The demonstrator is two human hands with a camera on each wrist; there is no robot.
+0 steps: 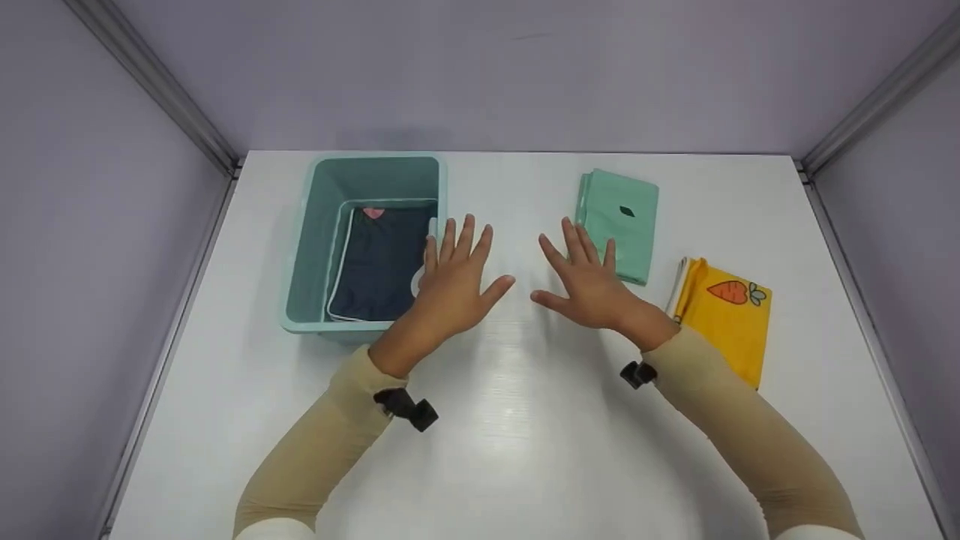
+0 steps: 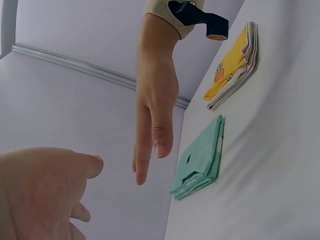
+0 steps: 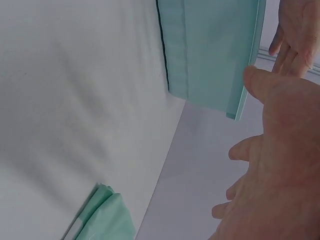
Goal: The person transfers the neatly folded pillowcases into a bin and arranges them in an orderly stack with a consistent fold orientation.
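Hands: left hand [image 1: 450,289] and right hand [image 1: 592,285] hover flat, fingers spread, holding nothing.
Nearest: green cloth [image 1: 621,223], just beside the right hand.
Tip: grip the whole fold so it stays neat.

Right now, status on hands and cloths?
Left hand open, right hand open, both empty. Green cloth and yellow cloth folded on table; dark cloth in bin. Nothing between.

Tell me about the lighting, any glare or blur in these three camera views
Head view: even light, a soft glare patch on the white table between the arms, faint shadows under both hands. Left wrist view: the left hand looms close and soft, while the folded green cloth stays sharp. Right wrist view: the right hand is blurred; the teal bin looks tilted.
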